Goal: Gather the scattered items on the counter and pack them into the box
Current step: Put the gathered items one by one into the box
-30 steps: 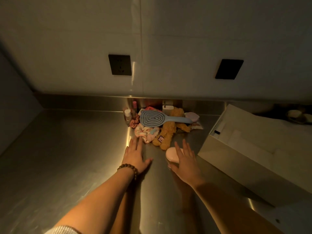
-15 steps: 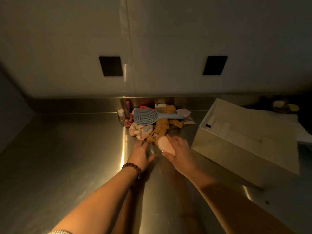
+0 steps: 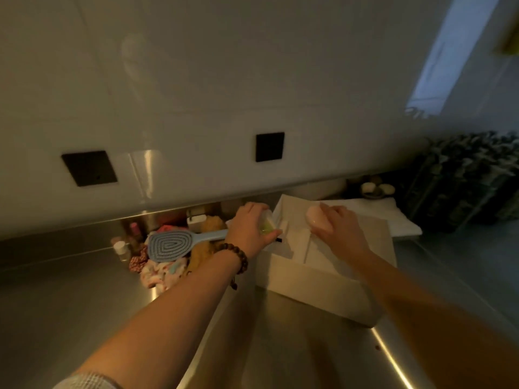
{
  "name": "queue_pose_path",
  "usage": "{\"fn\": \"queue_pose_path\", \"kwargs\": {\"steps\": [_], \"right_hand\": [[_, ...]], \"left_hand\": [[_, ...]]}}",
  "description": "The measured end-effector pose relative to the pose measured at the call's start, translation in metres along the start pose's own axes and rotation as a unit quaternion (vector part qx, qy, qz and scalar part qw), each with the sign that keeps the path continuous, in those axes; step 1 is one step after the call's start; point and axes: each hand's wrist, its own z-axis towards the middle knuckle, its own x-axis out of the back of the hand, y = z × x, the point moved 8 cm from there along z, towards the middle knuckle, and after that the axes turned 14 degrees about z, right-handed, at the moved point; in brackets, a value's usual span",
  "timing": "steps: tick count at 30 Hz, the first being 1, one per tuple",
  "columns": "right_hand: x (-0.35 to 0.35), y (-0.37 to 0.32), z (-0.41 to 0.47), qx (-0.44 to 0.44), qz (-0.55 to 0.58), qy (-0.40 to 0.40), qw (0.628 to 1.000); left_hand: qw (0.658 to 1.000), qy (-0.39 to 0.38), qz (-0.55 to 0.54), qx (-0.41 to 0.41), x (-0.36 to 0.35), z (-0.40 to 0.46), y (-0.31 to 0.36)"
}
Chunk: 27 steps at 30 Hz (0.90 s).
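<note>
Change since half a second ago: I see both hands up off the steel counter [image 3: 84, 304] and over by the box; the view has swung right
Right hand [image 3: 341, 231]: fingers curled round the pale pink oval case [image 3: 318, 221], which earlier was just lifted beside the pile; it is now held above the box interior
Left hand [image 3: 248, 230]: earlier flat and open on the counter, now curled round a small translucent container with yellow-green contents [image 3: 266, 224], held at the box's left edge
White rectangular cardboard box [image 3: 314, 282]: sits on the counter right of the pile; inside I make out white dividers or inserts [image 3: 299, 242]; whether anything is packed I cannot tell
Pile still on the counter: light blue oval vented hairbrush [image 3: 175, 244] lying on top, its handle running toward the left hand; patterned fabric scrunchies [image 3: 160, 272] under it; small bottles [image 3: 122, 249] at the left; a tan plush toy [image 3: 212, 224] behind
Left wrist: dark wooden bead bracelet [image 3: 238, 256]
</note>
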Motion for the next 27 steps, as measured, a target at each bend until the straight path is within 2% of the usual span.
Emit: {"fn": "queue_pose_path", "kwargs": {"steps": [6, 10, 15, 17, 20, 24, 27], "right_hand": [[-0.026, 0.058, 0.015, 0.002, -0.12, -0.093, 0.988], [-0.058, 0.084, 0.026, -0.031, -0.143, -0.18, 0.973], [-0.085, 0.103, 0.033, -0.052, -0.19, -0.248, 0.949], [-0.091, 0.104, 0.034, -0.033, -0.203, -0.251, 0.946], [-0.091, 0.106, 0.029, -0.033, -0.159, -0.213, 0.963], [-0.09, 0.098, 0.025, 0.023, -0.184, -0.19, 0.964], [-0.097, 0.099, 0.016, 0.047, -0.229, -0.222, 0.947]], "left_hand": [[0.998, -0.061, 0.014, -0.025, -0.051, 0.03, 0.023], [0.991, -0.089, 0.055, -0.077, -0.075, 0.033, 0.033], [0.99, -0.088, 0.059, -0.092, -0.078, 0.032, 0.031], [0.99, -0.083, 0.062, -0.1, -0.078, 0.032, 0.032], [0.99, -0.079, 0.062, -0.103, -0.078, 0.032, 0.032], [0.989, -0.083, 0.066, -0.105, -0.08, 0.032, 0.03], [0.989, -0.083, 0.064, -0.104, -0.079, 0.031, 0.03]]}}
